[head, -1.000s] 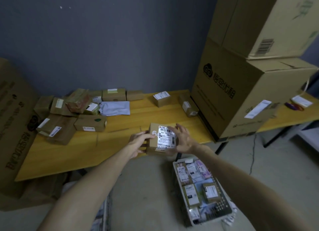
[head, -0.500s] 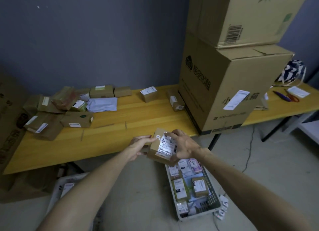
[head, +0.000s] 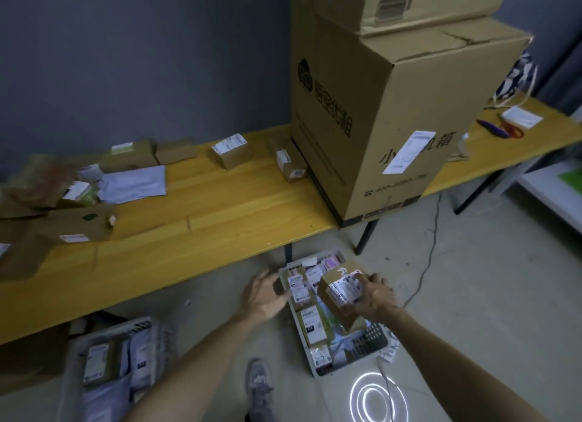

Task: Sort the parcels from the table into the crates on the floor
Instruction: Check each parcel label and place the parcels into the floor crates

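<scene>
My right hand (head: 373, 298) grips a small brown parcel (head: 338, 295) with a white label, held tilted over the white crate (head: 376, 343) on the floor, which holds several labelled parcels. My left hand (head: 263, 295) hovers with spread fingers just left of that crate, holding nothing. A second crate (head: 74, 371) with parcels and bags sits on the floor at lower left. On the yellow table (head: 220, 220) lie several more brown parcels (head: 231, 152) and a grey mailer bag (head: 134, 183).
Two big stacked cardboard boxes (head: 393, 116) stand on the table's right part. Scissors (head: 511, 128) and a paper slip lie at the far right. A cable runs over the floor right of the crate. My shoe (head: 259, 380) is between the crates.
The parcel left the table edge and came down over the white crate in my right hand. My left hand let go of it and opened. The view tilted down.
</scene>
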